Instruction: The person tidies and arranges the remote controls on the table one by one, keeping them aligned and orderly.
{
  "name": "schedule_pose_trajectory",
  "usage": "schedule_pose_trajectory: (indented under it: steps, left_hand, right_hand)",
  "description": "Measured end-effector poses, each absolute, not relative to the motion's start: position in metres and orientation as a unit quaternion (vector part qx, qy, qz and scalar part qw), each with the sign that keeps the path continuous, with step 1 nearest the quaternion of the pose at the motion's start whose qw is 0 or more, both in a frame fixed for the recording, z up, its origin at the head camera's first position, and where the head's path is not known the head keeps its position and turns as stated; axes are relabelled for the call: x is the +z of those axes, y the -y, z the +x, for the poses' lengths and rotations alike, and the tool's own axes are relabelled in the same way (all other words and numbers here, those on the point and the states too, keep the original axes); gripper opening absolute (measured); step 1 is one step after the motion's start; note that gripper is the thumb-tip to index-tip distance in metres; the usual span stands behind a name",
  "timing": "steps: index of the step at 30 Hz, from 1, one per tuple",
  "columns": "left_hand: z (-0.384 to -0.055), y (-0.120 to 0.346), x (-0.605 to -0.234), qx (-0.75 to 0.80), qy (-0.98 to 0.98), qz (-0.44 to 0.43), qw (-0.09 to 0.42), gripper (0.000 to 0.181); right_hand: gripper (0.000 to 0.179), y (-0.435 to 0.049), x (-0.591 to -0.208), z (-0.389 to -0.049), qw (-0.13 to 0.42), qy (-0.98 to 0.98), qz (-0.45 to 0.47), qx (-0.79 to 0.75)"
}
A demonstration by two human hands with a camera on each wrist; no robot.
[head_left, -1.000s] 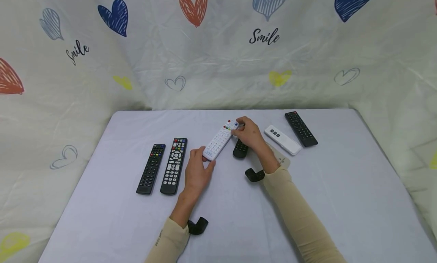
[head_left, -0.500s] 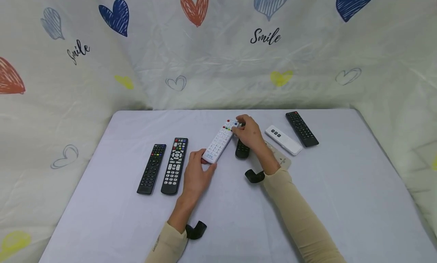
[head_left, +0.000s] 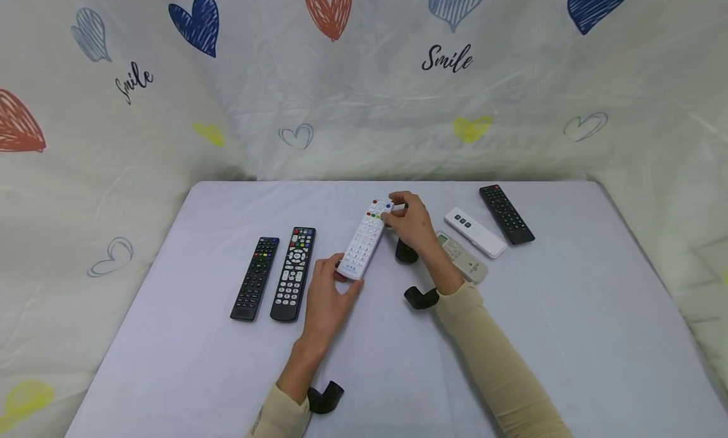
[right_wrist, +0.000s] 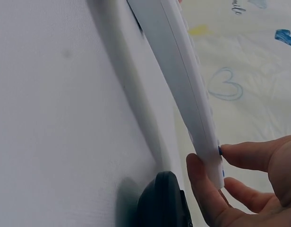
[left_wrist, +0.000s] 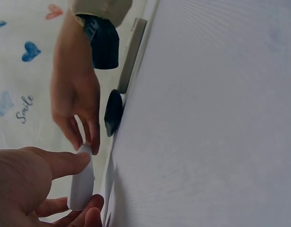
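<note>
Both hands hold a white remote control [head_left: 365, 241], its button side up and its far end slanting to the right. My left hand [head_left: 328, 302] grips the near end between thumb and fingers. At the far end, near the coloured buttons, my right hand [head_left: 415, 224] pinches it. The right wrist view shows the white remote [right_wrist: 185, 85] raised off the tabletop, thumb on the button face and fingers behind. Edge-on in the left wrist view, the remote [left_wrist: 82, 182] sits between the left thumb and fingers. A black remote [head_left: 406, 253] lies partly hidden under the right hand.
Two black remotes, one outer [head_left: 254, 279] and one with white buttons [head_left: 293, 275], lie left of the hands. To the right lie a beige remote [head_left: 469, 264], partly behind the right wrist, a slim white remote [head_left: 475, 232] and another black remote [head_left: 507, 214]. A heart-print backdrop [head_left: 364, 97] stands behind.
The near end of the white remote has come toward me with the left hand, so the remote points more straight ahead. The right hand has shifted slightly left, still pinching the far end.
</note>
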State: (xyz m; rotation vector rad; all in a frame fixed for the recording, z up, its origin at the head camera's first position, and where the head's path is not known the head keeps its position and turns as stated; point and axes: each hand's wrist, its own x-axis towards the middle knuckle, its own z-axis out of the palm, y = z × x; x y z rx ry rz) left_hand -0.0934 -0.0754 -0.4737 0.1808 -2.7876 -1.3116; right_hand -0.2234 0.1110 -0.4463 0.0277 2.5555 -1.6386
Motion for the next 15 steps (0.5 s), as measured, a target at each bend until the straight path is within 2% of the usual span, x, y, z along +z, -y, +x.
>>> schedule_pose_trajectory:
  steps: [15]
  left_hand:
    - [-0.079,0.079,-0.473,-0.422,0.904,0.042,0.06,0.067]
  right_hand:
    - [0.05,-0.102,-0.447,-0.218,0.1,-0.797,0.01,-0.596]
